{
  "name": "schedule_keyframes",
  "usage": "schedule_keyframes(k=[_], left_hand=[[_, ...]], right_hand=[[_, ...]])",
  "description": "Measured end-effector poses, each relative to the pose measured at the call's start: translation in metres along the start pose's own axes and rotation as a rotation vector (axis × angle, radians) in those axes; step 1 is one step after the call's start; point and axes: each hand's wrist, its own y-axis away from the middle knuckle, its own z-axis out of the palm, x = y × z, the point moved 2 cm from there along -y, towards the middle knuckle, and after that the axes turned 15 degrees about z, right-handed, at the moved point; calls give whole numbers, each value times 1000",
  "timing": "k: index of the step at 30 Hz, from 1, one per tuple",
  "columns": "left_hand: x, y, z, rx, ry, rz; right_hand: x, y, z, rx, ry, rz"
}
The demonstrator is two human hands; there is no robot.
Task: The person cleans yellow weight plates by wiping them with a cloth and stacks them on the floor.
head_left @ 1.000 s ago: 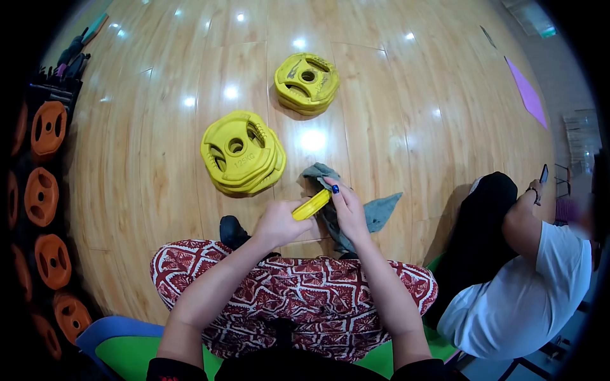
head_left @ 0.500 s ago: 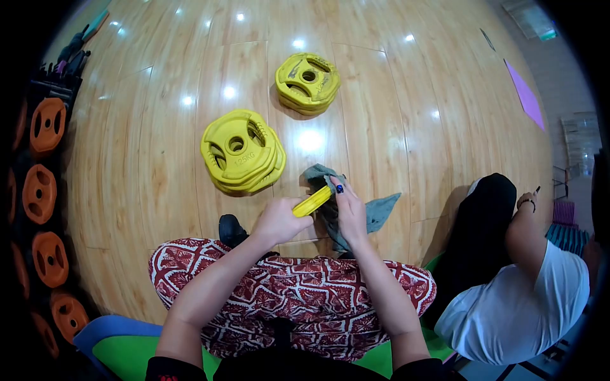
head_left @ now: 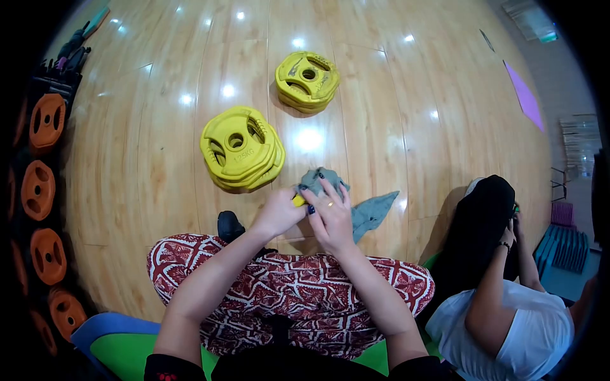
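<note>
My left hand is closed on the near side of a yellow weight plate, held up off the floor in front of my knees. Only a small yellow bit of it shows between my hands. With my right hand I press a grey-green cloth over the plate, and its loose end hangs to the right. Beyond my left hand lies a stack of yellow weight plates, the top one marked 1.25KG. Another yellow stack sits farther off.
Orange weight plates stand in a rack along the left. A person in a white shirt sits close on my right. A purple sheet lies at the far right, and a dark shoe is near my left knee.
My right hand has turned over and moved slightly left, spreading the cloth across the plate, so less yellow shows. The person beside me has brought both hands together near the knee.
</note>
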Motion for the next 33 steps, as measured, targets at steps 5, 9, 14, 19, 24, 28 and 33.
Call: schedule_keyframes(k=[5,9,14,19,24,28,33], left_hand=[[-3,2,10,103,-44,367],[5,7,14,46,-163,242],[-16,9,22,30,-232,273],[5,9,11,52,-144,271],[0,6,11,66,-130,266],[0,8,10,84,-115,285],[6,7,8,79,-121,247]], right_hand=[[18,-8,-5,73,-61,175],[7,-5,-11,77,17,127],[-6,3,-14,19,196,-46],[38,-17,-10,6,114,340],[37,-15,-6,70,-323,356],[25,-8,-5,44,-54,106],[46,-13,-5,-47,-379,425]])
